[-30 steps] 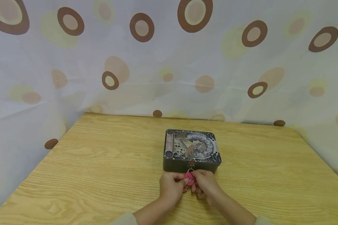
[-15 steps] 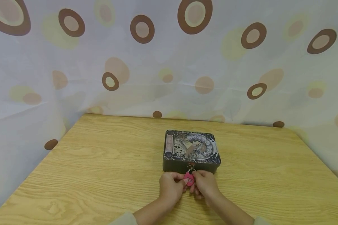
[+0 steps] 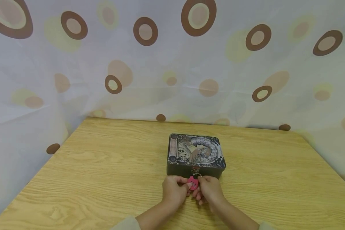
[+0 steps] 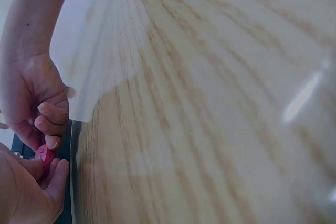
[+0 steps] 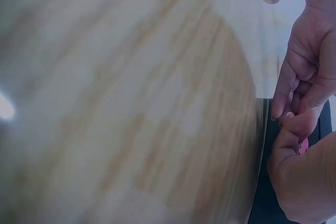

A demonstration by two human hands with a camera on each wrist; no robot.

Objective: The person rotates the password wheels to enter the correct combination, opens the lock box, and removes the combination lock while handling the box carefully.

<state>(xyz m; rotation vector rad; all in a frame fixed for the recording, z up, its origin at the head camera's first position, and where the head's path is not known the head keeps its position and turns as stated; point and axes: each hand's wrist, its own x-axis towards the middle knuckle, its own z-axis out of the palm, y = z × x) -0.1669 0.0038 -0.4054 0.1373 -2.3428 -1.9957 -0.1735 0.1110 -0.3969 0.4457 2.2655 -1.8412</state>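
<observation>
A dark tin box (image 3: pixel 196 150) with a printed lid stands closed on the wooden table. At the clasp (image 3: pixel 195 169) on its front hangs a small pink padlock (image 3: pixel 193 183) with an animal-shaped body and a metal shackle. My left hand (image 3: pixel 173 191) pinches the body between thumb and fingers. From the other side, my right hand (image 3: pixel 211 189) pinches by the shackle, its other fingers curled loosely below. The left wrist view shows the pink padlock (image 4: pixel 44 155) edge-on between both hands; in the right wrist view fingers hide most of it. Whether the shackle still passes through the clasp cannot be told.
The wooden table (image 3: pixel 103 169) extends around the box on all sides. A pale curtain (image 3: pixel 161 64) with brown and beige ovals hangs behind the table and along its sides.
The padlock's shackle has turned to the right relative to its body. My right fingers have shifted slightly right along with it; my left hand keeps its grip. The box has not moved.
</observation>
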